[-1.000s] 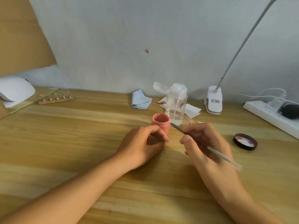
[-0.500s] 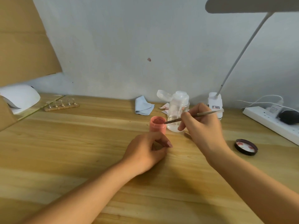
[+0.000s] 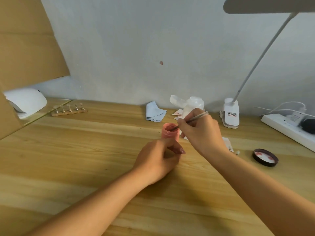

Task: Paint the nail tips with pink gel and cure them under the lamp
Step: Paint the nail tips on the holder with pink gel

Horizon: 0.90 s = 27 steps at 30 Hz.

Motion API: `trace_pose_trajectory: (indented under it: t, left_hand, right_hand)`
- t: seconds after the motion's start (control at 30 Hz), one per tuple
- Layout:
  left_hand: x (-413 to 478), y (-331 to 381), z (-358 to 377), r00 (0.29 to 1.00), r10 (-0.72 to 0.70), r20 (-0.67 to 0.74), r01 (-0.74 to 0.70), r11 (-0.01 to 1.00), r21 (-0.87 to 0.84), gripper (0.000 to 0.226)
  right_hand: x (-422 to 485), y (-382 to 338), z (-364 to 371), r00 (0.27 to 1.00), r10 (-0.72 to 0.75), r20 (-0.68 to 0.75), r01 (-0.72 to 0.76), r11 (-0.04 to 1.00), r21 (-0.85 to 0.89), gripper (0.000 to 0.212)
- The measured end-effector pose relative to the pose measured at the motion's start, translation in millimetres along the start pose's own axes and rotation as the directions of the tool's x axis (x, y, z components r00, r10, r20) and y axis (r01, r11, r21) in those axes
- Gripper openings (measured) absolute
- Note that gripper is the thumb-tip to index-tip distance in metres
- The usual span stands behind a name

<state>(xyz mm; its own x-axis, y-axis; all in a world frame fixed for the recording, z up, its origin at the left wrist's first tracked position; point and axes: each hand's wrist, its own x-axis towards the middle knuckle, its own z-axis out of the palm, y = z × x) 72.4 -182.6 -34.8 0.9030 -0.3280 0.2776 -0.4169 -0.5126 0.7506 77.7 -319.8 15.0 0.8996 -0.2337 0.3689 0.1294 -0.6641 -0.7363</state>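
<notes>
Head view: at frame centre the right hand [image 3: 202,132] pinches a thin brush [image 3: 192,119], its tip dipped into the open pink gel jar [image 3: 170,133]. Just below, the left hand [image 3: 159,159] is curled in a narrow grip; whether it holds a nail tip I cannot tell. More nail tips stand on a wooden holder [image 3: 69,111] at far left beside the white curing lamp [image 3: 25,101].

Risk: the jar is unsteadied, so a sideways drag of the brush could tip it, and an overloaded brush might drip onto the desk [image 3: 85,159]. The desk lamp base [image 3: 231,114] bears a label, too small to read.
</notes>
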Motion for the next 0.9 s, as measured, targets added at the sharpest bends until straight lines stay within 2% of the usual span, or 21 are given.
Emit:
trace_pose_trajectory:
  t: [0.1,0.23,0.27,0.33,0.4,0.47,0.67,0.9]
  left_hand:
    - [0,-1,0,1.000,-0.007,0.000,0.007,1.000,-0.002,0.026]
    - [1,-3,-2,1.000,-0.007,-0.009,0.007,0.999,-0.047,0.027]
    - [1,-4,-2,1.000,-0.010,-0.014,0.009,0.998,-0.065,0.027]
    - [0,-6,-2,1.000,-0.018,-0.019,0.016,0.995,-0.095,0.027]
    - [0,-7,-1,0.999,-0.028,-0.021,0.026,0.995,-0.093,0.026]
    - [0,-6,-1,0.999,-0.029,-0.019,0.028,0.998,-0.062,0.024]
    - [-1,-4,-1,1.000,0.011,0.013,-0.011,1.000,-0.014,0.021]
    - [-1,-6,-1,1.000,0.013,0.015,-0.013,1.000,-0.023,0.022]
  right_hand:
    - [2,0,4,1.000,-0.006,0.019,0.008,0.998,-0.065,0.013]
    - [-2,0,0,0.999,-0.024,-0.029,0.024,1.000,-0.009,0.010]
    - [-6,-1,-3,0.998,-0.019,-0.056,0.022,0.999,0.044,0.009]
    - [-16,0,-11,0.996,0.023,-0.087,0.001,0.963,0.271,0.008]
    - [-31,2,-20,0.996,0.081,-0.040,-0.047,0.847,0.529,0.006]
    - [-49,7,-28,0.993,0.119,0.023,-0.106,0.758,0.644,0.013]
    - [-76,26,-33,0.983,0.152,0.100,-0.180,0.733,0.656,0.006]
    - [-75,30,-30,0.988,0.126,0.093,-0.156,0.745,0.649,0.012]
